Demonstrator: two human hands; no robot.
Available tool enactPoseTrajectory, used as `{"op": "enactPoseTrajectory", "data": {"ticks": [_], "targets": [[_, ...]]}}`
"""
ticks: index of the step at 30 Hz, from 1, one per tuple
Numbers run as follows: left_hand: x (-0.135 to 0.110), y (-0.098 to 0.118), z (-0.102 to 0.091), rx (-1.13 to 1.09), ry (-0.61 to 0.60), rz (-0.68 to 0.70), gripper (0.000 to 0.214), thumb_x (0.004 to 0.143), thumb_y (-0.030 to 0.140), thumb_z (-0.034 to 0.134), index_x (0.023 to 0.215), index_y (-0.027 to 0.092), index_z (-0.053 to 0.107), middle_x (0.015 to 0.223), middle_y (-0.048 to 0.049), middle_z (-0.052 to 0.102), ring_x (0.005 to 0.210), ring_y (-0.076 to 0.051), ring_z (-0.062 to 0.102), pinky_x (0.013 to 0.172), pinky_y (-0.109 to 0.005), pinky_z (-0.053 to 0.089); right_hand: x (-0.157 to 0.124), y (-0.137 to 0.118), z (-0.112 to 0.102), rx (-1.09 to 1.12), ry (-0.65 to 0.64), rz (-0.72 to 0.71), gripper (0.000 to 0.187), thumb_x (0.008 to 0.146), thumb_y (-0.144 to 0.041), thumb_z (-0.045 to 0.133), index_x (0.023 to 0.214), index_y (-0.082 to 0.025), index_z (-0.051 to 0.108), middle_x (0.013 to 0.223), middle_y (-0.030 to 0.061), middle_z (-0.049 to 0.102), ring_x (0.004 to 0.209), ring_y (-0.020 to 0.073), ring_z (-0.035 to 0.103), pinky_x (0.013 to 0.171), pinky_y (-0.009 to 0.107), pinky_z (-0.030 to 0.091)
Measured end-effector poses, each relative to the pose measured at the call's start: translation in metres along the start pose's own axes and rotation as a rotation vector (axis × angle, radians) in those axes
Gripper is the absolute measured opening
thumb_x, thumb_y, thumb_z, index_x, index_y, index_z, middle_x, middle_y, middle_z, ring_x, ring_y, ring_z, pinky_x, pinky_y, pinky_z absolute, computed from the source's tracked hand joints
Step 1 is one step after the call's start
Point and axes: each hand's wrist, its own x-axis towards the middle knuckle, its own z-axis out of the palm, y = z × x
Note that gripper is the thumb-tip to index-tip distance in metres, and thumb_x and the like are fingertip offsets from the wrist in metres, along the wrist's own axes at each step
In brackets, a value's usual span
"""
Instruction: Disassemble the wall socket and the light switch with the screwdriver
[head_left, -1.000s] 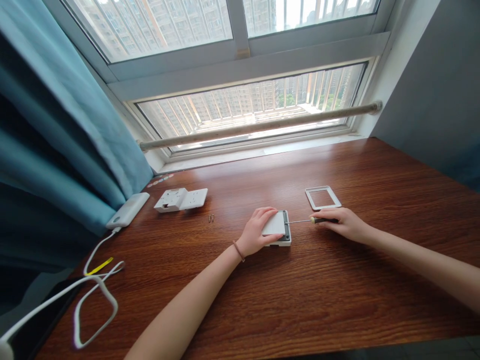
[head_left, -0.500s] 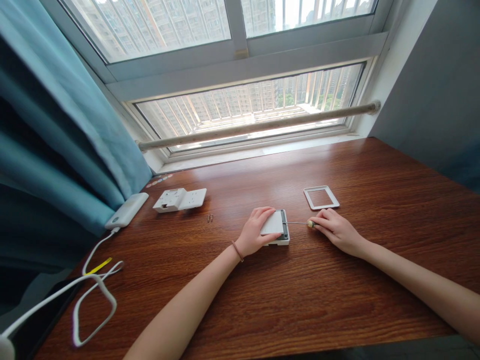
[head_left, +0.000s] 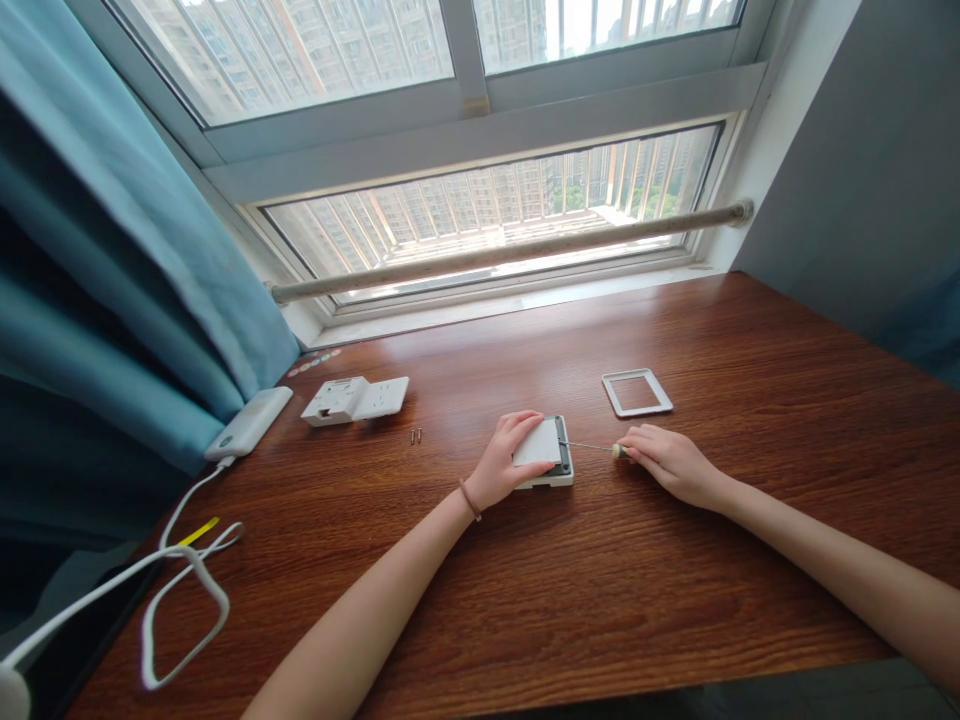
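My left hand point(head_left: 504, 465) grips a white wall switch point(head_left: 537, 445) that lies flat on the table, thumb on its near edge and fingers on its far edge. A dark grey strip shows along the switch's right side. In my right hand point(head_left: 671, 463) is a screwdriver point(head_left: 619, 451), held by its short handle with the fingers closed. Its thin metal shaft points left, and the tip meets the switch at the grey strip. Beyond my right hand lies a white square frame point(head_left: 637, 410). Two small screws point(head_left: 416, 436) rest to the left of the switch.
White opened socket parts point(head_left: 337, 402) sit at the back left of the wooden table point(head_left: 480, 620). A white power bank point(head_left: 251, 422) with a looped white cable point(head_left: 225, 610) lies by the blue curtain point(head_left: 150, 200). The window pipe point(head_left: 517, 255) runs behind the table.
The whole view has shifted slightly. My right hand and the screwdriver handle sit a little lower relative to the switch, and the shaft slants more. Both hands keep their hold.
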Motion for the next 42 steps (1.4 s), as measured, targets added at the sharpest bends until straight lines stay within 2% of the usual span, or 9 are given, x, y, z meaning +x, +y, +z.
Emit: {"op": "enactPoseTrajectory", "data": {"ticks": [5,19,28,35,38,42], "targets": [[0.000,0.000,-0.001,-0.036,-0.009,0.006,0.060,0.072,0.040,0.066,0.126,0.023,0.046,0.127,-0.0106,0.046,0.120,-0.026,0.039,0.104,-0.045,0.031,0.009,0.011,-0.002,0.033,0.002,-0.061,0.027,0.093,-0.027,0.032,0.098,-0.020,0.058,0.090,0.0059,0.062,0.086,0.0196,0.052,0.076,0.031,0.041],[0.000,0.000,-0.004,-0.085,-0.005,0.005,0.060,0.070,0.038,0.068,0.124,0.023,0.048,0.127,-0.0103,0.047,0.120,-0.026,0.040,0.104,-0.045,0.032,0.006,0.013,0.000,0.078,0.010,-0.053,0.029,0.093,-0.028,0.032,0.098,-0.020,0.059,0.090,0.0065,0.062,0.086,0.0194,0.053,0.076,0.031,0.041],[-0.001,0.005,0.005,-0.192,0.030,-0.015,0.061,0.071,0.037,0.067,0.126,0.021,0.046,0.129,-0.0128,0.046,0.122,-0.026,0.039,0.104,-0.046,0.031,0.011,-0.002,-0.001,0.198,0.035,-0.074,0.033,0.094,-0.031,0.029,0.096,-0.020,0.060,0.090,0.0075,0.063,0.085,0.0191,0.056,0.077,0.031,0.044],[-0.003,0.005,0.009,-0.106,0.107,-0.013,0.058,0.072,0.038,0.066,0.123,0.021,0.047,0.126,-0.0113,0.047,0.119,-0.025,0.041,0.103,-0.044,0.032,0.008,-0.005,-0.006,0.174,0.110,0.017,0.032,0.093,-0.030,0.030,0.092,-0.020,0.060,0.087,0.0066,0.063,0.084,0.0190,0.056,0.076,0.030,0.043],[-0.002,0.011,0.012,-0.041,0.123,0.009,0.058,0.071,0.038,0.067,0.122,0.020,0.046,0.124,-0.0110,0.048,0.117,-0.024,0.040,0.102,-0.043,0.033,0.005,-0.013,-0.006,0.195,0.192,0.134,0.024,0.089,-0.036,0.042,0.088,-0.019,0.059,0.084,0.0050,0.063,0.078,0.0180,0.057,0.070,0.027,0.043],[-0.001,0.019,0.018,0.010,0.132,0.004,0.060,0.071,0.041,0.066,0.123,0.019,0.046,0.123,-0.0114,0.049,0.116,-0.025,0.040,0.101,-0.044,0.033,0.002,-0.033,-0.002,0.198,0.223,0.247,0.022,0.079,-0.041,0.057,0.076,-0.020,0.057,0.067,-0.0002,0.060,0.060,0.0140,0.053,0.059,0.023,0.038]]}}
